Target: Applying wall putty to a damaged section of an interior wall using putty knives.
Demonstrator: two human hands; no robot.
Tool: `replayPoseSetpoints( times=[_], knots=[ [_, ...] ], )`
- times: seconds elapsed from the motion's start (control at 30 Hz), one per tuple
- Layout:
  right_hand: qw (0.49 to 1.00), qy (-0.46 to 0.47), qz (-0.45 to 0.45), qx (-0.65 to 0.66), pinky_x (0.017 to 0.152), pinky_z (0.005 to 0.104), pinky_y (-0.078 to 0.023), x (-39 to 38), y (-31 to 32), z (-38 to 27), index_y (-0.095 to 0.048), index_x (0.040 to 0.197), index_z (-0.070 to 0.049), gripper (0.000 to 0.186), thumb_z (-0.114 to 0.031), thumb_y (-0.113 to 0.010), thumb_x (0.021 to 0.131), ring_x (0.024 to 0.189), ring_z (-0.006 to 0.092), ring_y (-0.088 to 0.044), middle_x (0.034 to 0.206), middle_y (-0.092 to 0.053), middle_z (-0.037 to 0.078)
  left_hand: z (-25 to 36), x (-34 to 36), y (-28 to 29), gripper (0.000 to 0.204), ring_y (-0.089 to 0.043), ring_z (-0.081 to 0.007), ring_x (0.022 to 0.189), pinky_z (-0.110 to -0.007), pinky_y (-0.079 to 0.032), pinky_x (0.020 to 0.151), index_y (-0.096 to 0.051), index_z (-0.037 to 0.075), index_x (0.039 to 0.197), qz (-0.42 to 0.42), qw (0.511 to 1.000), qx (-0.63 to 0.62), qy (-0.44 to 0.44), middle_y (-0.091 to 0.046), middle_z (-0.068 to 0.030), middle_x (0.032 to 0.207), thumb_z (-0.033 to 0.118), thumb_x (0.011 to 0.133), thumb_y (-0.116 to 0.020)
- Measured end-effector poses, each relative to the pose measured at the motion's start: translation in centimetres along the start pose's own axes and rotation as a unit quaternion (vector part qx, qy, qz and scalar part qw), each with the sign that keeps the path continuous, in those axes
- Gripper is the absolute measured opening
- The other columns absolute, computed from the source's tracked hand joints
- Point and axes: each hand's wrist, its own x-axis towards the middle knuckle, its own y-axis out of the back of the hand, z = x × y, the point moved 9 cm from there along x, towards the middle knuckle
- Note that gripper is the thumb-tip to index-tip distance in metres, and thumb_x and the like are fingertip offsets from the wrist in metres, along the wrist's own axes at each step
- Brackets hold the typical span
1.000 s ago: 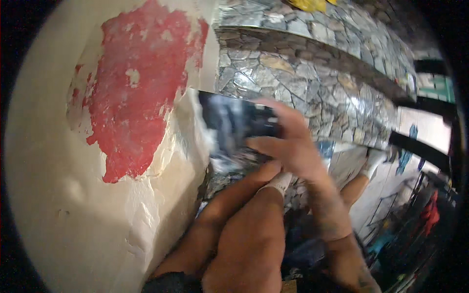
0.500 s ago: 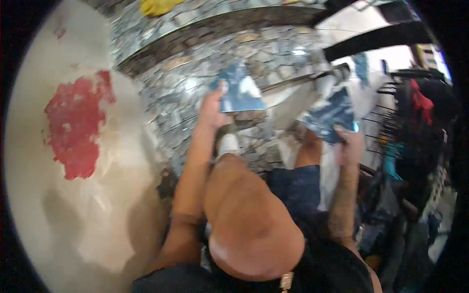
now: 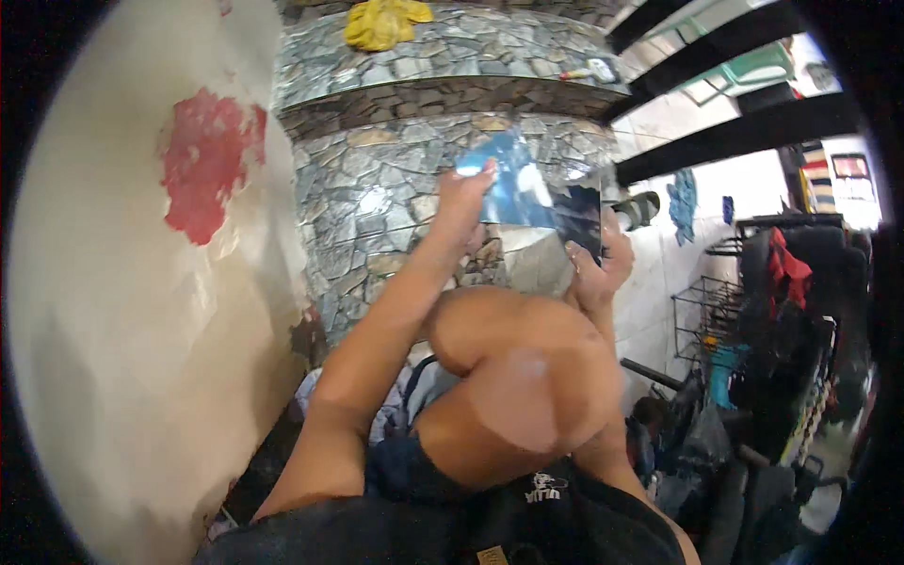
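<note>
My left hand (image 3: 461,202) grips a bluish metal spreader blade (image 3: 508,179) with a white smear of paste on it, held out over the stone-patterned steps. My right hand (image 3: 598,268) holds a second, darker metal blade (image 3: 579,212), its edge touching or overlapping the first blade. My bare legs (image 3: 508,395) are bent beneath my arms. On the left, the cream wall (image 3: 113,330) has a red patch (image 3: 202,160) with ragged, flaking edges.
A yellow cloth (image 3: 381,24) and a small brush-like tool (image 3: 589,73) lie on an upper step (image 3: 452,52). Black railing bars (image 3: 716,141), a green plastic chair (image 3: 739,66), blue cloth (image 3: 683,207), black racks and gear (image 3: 772,282) with red cloth (image 3: 789,268) fill the right side.
My right hand has moved away from the wall, and both blades, apart half a second ago, are now brought together in front of me. The view has shifted from the wall toward the steps.
</note>
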Motion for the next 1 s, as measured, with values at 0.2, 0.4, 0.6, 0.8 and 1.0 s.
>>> replayPoseSetpoints(
  times=[0.2,0.4,0.6,0.8,1.0],
  knots=[
    [0.982,-0.049,-0.169,-0.069,0.073,0.0316,-0.041,-1.8,-3.8,10.0,-0.055,0.087,-0.001,0.034,0.002,-0.053,0.054,0.08,0.0276,-0.052,0.084,-0.055,0.014,-1.3,-0.1,-1.7,0.015,-0.056,-0.0158,0.064,-0.031,-0.048,0.059,-0.054,0.003,0.087,-0.01,0.993,-0.104,0.053,-0.057,-0.0052,0.075,0.013,0.077,-0.057],
    [0.974,-0.204,-0.096,-0.014,0.069,0.0315,-0.041,-5.9,-3.9,21.8,-0.053,0.087,0.0,0.031,0.0,-0.053,0.056,0.078,0.026,-0.051,0.081,-0.053,0.013,-4.7,4.7,1.1,0.016,-0.053,-0.0146,0.073,-0.031,-0.041,0.069,-0.057,0.005,0.089,-0.014,0.999,0.031,-0.01,-0.058,-0.0031,0.079,0.01,0.073,-0.058],
    [0.925,-0.291,-0.12,0.212,0.065,0.0296,-0.041,-7.2,-6.4,19.3,-0.05,0.092,0.001,0.032,-0.001,-0.051,0.06,0.075,0.0235,-0.048,0.082,-0.05,0.012,-13.4,6.4,9.2,0.039,-0.05,-0.0189,0.067,-0.035,-0.041,0.065,-0.052,-0.003,0.092,0.064,0.991,0.085,0.077,-0.058,-0.0112,0.081,0.029,0.074,-0.061],
    [0.78,-0.346,-0.094,0.514,0.062,0.0278,-0.04,-10.6,-6.7,12.9,-0.047,0.097,0.001,0.033,-0.002,-0.049,0.064,0.072,0.0211,-0.046,0.083,-0.048,0.011,-17.9,6.1,9.7,0.026,-0.056,-0.0196,0.062,-0.037,-0.046,0.056,-0.053,-0.001,0.079,0.071,0.977,0.05,0.194,-0.057,-0.0103,0.075,0.024,0.078,-0.059],
    [0.636,-0.332,-0.041,0.696,0.058,0.0259,-0.039,-10.9,-2.9,9.3,-0.044,0.102,0.002,0.034,-0.003,-0.048,0.069,0.07,0.0186,-0.044,0.084,-0.045,0.01,-12.6,6.1,7.1,0.016,-0.057,-0.0208,0.065,-0.04,-0.047,0.062,-0.055,0.001,0.08,-0.011,0.982,-0.135,0.129,-0.056,-0.0087,0.076,0.016,0.077,-0.058]
  ],
)
